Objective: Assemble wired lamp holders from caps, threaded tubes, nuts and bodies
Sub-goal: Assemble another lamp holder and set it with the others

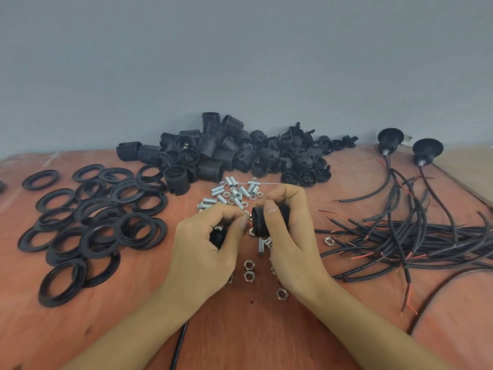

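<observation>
My right hand [288, 231] grips a black lamp holder body [262, 222] over the middle of the table, its open end turned left. My left hand [210, 241] pinches a small metal part against that end with thumb and forefinger; a black piece [217, 237] sits in its palm, mostly hidden. Silver threaded tubes [234, 192] lie just behind the hands. Loose hex nuts [249, 265] are scattered below them. A pile of black bodies and caps [226, 153] sits against the wall.
Black threaded rings [98, 220] cover the left of the table [253, 335]. A tangle of black cables with red cores [416, 236] spreads on the right. Two wired holders [408, 148] stand at the far right. A black cable [178, 348] runs off the near edge.
</observation>
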